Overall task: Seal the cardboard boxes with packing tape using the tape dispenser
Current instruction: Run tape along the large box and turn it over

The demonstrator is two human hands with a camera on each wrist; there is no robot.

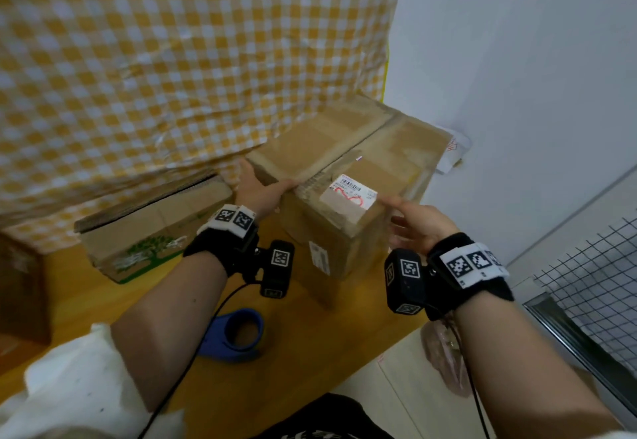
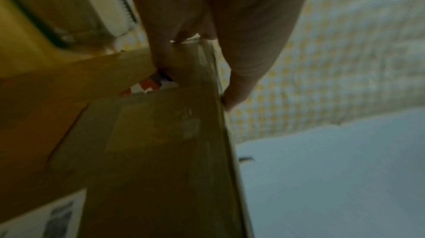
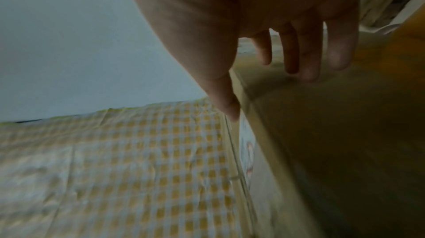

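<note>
Cardboard box (image 1: 339,197), standing on the wooden floor (image 1: 310,352), is being gripped at its left top edge by the left hand (image 1: 262,190). Its right side is being touched by the right hand (image 1: 418,223), fingers straight. Blue tape dispenser (image 1: 236,333) is lying nearby, untouched.

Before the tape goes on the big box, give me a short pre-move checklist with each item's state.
1. Left hand steadies the big box at its top edge: ok.
2. Right hand on the box's right side, thumb at the top edge: ok.
3. Top flaps lie closed: ok.
4. Blue tape dispenser in hand: not ok, it lies on the wooden floor near the person.
5. Fresh tape over the seam: cannot tell.
</note>
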